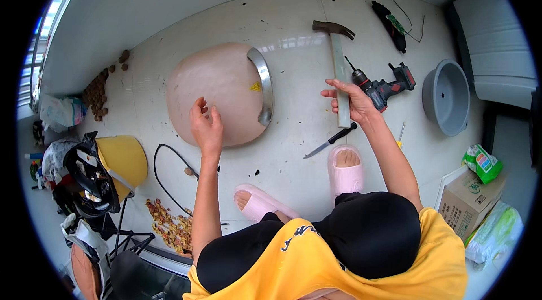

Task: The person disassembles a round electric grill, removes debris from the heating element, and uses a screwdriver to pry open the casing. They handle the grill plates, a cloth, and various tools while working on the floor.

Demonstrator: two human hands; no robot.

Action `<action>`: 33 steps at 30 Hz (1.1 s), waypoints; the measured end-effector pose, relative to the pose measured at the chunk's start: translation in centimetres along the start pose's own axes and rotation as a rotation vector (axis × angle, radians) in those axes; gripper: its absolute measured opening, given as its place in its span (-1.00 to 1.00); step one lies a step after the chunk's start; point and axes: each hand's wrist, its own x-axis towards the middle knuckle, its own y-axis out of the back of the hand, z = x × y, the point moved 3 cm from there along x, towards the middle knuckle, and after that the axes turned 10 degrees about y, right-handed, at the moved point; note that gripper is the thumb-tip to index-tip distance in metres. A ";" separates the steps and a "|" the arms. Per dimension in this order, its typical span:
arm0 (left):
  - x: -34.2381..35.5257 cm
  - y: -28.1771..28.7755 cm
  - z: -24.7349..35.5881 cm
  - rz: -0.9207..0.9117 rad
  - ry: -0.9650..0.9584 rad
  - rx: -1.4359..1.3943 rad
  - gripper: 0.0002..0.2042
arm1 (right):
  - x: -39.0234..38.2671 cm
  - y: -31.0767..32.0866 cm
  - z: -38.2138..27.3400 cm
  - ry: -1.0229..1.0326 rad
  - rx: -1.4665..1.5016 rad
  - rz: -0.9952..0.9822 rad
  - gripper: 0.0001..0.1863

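Observation:
A pale pink rounded padded panel [209, 74] lies on the floor, with a curved metal strip [262, 80] along its right side and a small yellow piece [254, 86] beside the strip. My left hand [206, 128] is over the panel's lower left, fingers loosely curled and apart, holding nothing. My right hand [353, 99] grips the pale handle of a claw hammer [339, 51], whose dark head points away from me. A cordless drill [387, 88] lies just right of the hammer, and a black-handled knife [330, 142] lies below it, near my pink slipper [347, 181].
Behind are a black object with circuit board and wire [389, 26]; right, a grey basin [445, 97], screwdriver [402, 130], box [468, 204] and bags [483, 164]. Left are walnuts [96, 97], a yellow bucket [124, 159], black cable [158, 167], broken shells [166, 221] and a folding chair [118, 266].

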 end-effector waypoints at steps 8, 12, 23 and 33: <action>0.6 2.5 -5.0 0.211 0.035 0.147 -0.47 | -5.7 -4.9 0.4 0.196 -0.416 -0.002 -0.79; 0.8 4.1 -8.5 0.319 0.263 0.095 -0.28 | -6.4 -6.1 2.0 0.453 -0.493 -0.123 -0.76; 3.5 2.9 -8.4 0.143 0.400 0.092 0.10 | -5.7 -16.3 -5.7 0.741 -0.604 -0.184 -0.78; 3.8 2.9 -8.2 0.059 0.481 0.094 0.09 | -3.4 -13.8 0.3 0.708 -1.429 -0.103 -0.87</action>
